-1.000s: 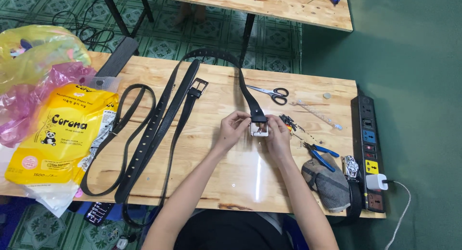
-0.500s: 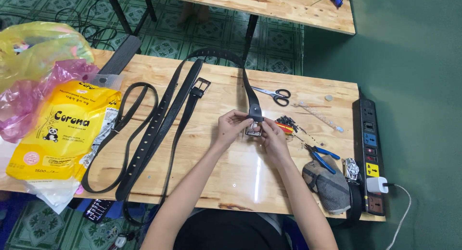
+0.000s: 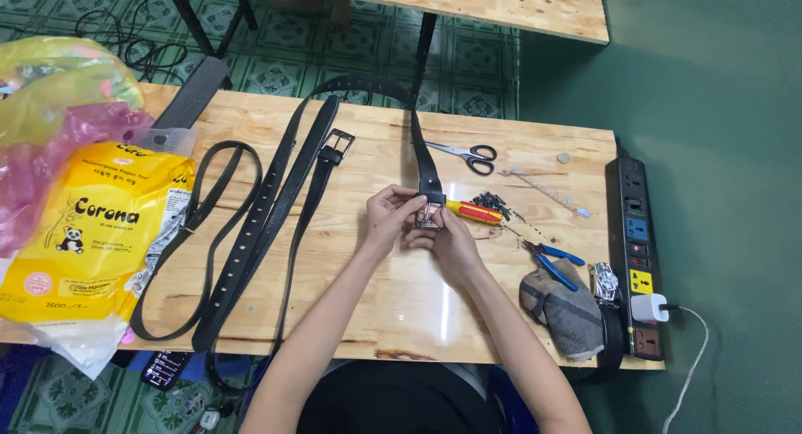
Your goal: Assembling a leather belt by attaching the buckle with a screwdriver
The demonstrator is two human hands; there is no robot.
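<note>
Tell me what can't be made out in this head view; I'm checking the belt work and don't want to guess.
- Buckle: mostly covered by the left hand and right hand; its state is unclear.
- Screwdriver: only the yellow-red handle shows; the tip is behind the fingers.
- Small dark parts: too small to identify.
- Phone: partly under the table edge.

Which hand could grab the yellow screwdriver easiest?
Probably the right hand: the screwdriver lies just beside it, on its side of the belt buckle. The left hand would have to cross over.
</note>
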